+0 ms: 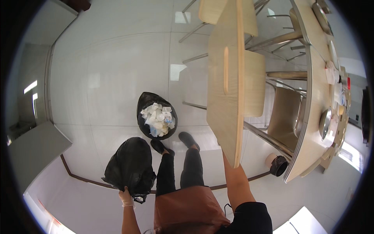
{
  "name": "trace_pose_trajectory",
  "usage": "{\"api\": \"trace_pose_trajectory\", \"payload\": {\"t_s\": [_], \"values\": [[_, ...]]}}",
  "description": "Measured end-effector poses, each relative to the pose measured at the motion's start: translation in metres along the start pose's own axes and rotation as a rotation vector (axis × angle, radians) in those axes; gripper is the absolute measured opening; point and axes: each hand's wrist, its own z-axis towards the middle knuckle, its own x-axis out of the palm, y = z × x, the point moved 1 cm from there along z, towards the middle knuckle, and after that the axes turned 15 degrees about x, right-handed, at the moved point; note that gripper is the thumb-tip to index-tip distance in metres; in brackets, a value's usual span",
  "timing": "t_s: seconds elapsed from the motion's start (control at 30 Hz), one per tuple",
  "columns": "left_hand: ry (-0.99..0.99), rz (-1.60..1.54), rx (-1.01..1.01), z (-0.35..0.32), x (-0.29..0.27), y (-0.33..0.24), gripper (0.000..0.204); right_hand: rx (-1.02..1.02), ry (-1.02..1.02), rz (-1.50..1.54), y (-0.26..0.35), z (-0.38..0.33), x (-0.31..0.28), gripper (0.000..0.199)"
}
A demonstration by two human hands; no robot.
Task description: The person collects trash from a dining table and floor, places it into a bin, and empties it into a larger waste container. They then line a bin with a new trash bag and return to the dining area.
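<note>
Left hand (126, 198), in a thin clear glove, closed round the gathered neck of a full, knotted black plastic rubbish bag (130, 165); bag hanging low at the left side, beside the left leg, above the white tiled floor (117, 78). Right hand hidden behind the lower edge of a pale wooden chair with chrome legs (230, 89); grip not visible, cannot tell how far closed. Bare right forearm (236, 183) rising straight to that edge, chair lifted and tipped, seat and back filling the upper middle of the view.

Just ahead of the black shoes (175, 143): a round bin lined with a black bag (156, 115), open, heaped with crumpled white and clear wrappers and small packets, one with a pale blue patch. Brown apron (187, 208) over black trousers below.

To the right: long light-wood table with a metal rim (311, 113), curving with the lens; round steel bowl (325, 123) on it, white papers and a small red-topped item farther along, too small to make out. More pale chairs tucked under it. Small dark-lined bin (278, 165) on the floor by the table end. Grey cabinet (35, 152) at the left.
</note>
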Motion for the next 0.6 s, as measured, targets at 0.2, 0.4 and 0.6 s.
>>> {"api": "trace_pose_trajectory", "payload": {"t_s": [0.2, 0.4, 0.6], "values": [[-0.069, -0.246, 0.007, -0.003, 0.019, -0.006, 0.033, -0.033, 0.5, 0.009, -0.007, -0.051, 0.16, 0.028], [-0.057, -0.378, -0.2, 0.002, 0.019, 0.018, 0.033, -0.203, -0.204, -0.315, -0.066, 0.045, 0.249, 0.034], [-0.115, -0.445, -0.296, 0.001, 0.01, 0.042, 0.032, 0.0, 0.197, -0.358, -0.066, 0.07, 0.263, 0.036]]}}
